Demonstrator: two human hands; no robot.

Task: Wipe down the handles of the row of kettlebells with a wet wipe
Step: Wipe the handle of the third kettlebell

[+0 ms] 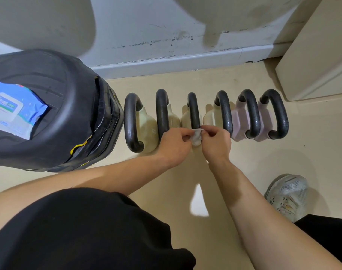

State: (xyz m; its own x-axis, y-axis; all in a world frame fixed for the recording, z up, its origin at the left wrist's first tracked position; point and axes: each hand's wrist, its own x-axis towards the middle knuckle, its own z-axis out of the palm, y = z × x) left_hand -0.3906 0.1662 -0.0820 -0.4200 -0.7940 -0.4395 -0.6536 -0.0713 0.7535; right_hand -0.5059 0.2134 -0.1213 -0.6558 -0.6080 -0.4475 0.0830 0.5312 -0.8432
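Several kettlebells stand in a row on the cream floor along the wall, each with a black handle; the left ones have cream bodies and the two at the right have pink bodies. A small crumpled white wet wipe is pinched between both hands just in front of the third handle. My left hand grips the wipe's left side and my right hand its right side. The wipe hangs beside the near end of the third handle; whether it touches is unclear.
A black padded stool or bag stands at the left with a blue pack of wet wipes on top. A grey baseboard runs behind the row. A beige cabinet is at the right. My shoe rests on the floor at right.
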